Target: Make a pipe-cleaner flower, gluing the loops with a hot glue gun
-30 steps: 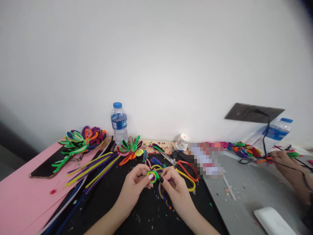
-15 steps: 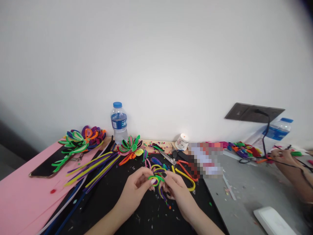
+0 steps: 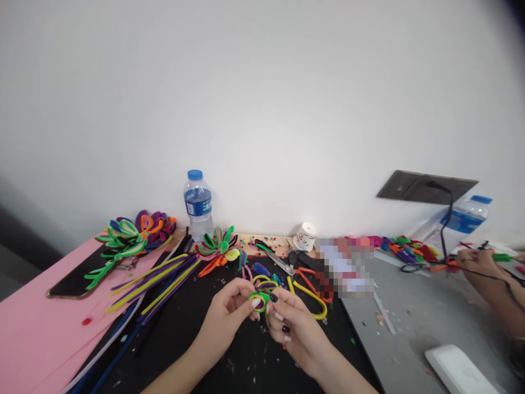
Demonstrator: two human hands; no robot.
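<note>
Between my two hands is a small loop of pipe cleaners (image 3: 258,302), coiled in green, yellow and purple. My left hand (image 3: 229,309) pinches it from the left, thumb on its front. At its right edge, my right hand (image 3: 296,324) is closed with thumb and finger on the green end. Just beyond my fingers lie more bent pipe cleaners (image 3: 262,269) in purple, yellow and blue, partly covered by the hands. Behind them rest the scissors (image 3: 283,265), and a yellow pipe cleaner (image 3: 320,306) curves beside my right hand.
A water bottle (image 3: 198,208) and a paper cup (image 3: 304,236) stand along the wall. Pipe-cleaner flowers (image 3: 217,246), loose yellow and purple stems (image 3: 151,279) and a phone (image 3: 76,273) lie to the left. At right, another person's hand (image 3: 478,265) works near a cable; a white box (image 3: 459,369) lies nearer.
My right hand has turned slightly, its lower fingers curling in and showing more of the nails. The coiled loop stays pinched in nearly the same place.
</note>
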